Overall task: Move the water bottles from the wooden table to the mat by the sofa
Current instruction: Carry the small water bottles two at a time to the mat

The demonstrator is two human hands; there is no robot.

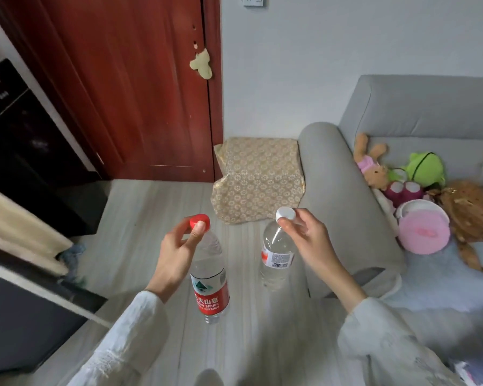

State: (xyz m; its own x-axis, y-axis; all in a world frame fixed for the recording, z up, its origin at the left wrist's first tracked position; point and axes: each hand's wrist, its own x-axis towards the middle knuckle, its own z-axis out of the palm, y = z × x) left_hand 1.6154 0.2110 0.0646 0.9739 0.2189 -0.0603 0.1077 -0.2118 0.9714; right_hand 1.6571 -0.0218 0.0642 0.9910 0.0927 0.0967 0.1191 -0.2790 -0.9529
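Item one: red-capped bottle (211,277), clear, red label reading "FU SPRING" under Chinese characters; my left hand (176,254) pinches its cap, body hanging below my fingers. Item two: white-capped bottle (276,254), white label with barcode and an orange patch; my right hand (307,235) pinches its cap likewise. Both are carried above the floor, short of the patterned mat (258,176). The mat lies against the grey sofa (346,207), whose seat holds soft toys (418,176).

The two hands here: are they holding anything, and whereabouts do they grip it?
Each holds a water bottle by its cap. The left hand pinches the red-capped bottle there; the right hand pinches the white-capped bottle.
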